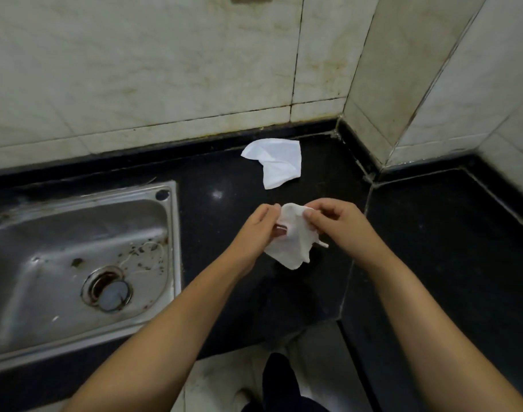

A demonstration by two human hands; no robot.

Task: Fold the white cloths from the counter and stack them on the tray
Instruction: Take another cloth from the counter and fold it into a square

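Note:
A small white cloth [293, 239] hangs crumpled between both hands above the black counter [224, 209]. My left hand [255, 230] pinches its left upper edge, and my right hand [334, 221] pinches its right upper corner with thumb and fingers. The cloth's lower part droops toward the counter. A second white cloth [276, 162] lies loose and rumpled on the counter farther back, near the wall. No tray is in view.
A stainless steel sink [75, 257] with a drain is set in the counter at the left. Tiled walls [165, 69] close the back and form a corner at the right. The counter continues to the right [447, 233]. The floor shows below the counter's front edge.

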